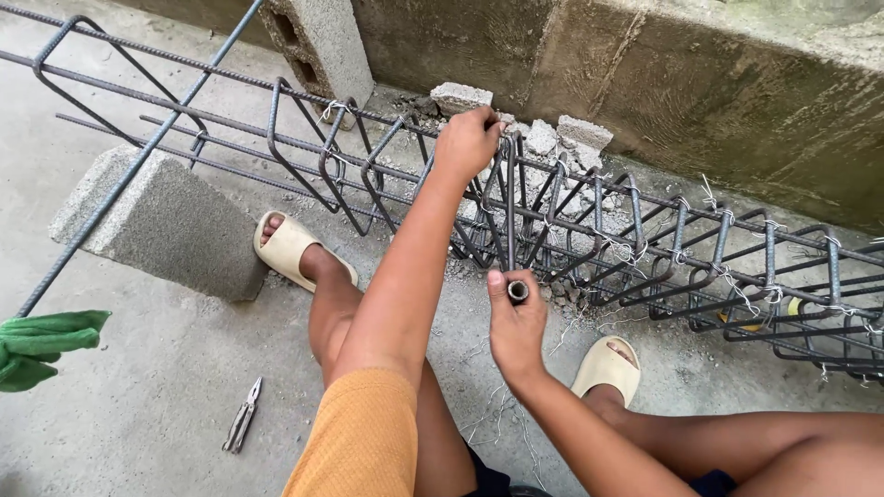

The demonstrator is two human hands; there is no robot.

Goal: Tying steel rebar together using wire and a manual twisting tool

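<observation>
Left hand (468,141) reaches forward on a straight arm, fingers (488,120) curled closed; right hand (516,322) sits nearer, fingers pinched together.

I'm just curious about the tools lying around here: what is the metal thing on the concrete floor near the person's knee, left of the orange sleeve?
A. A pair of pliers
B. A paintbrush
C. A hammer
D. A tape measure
A: a pair of pliers lies untouched on the concrete floor, two slim metal handles joined at a jaw, left of the orange sleeve.
</observation>
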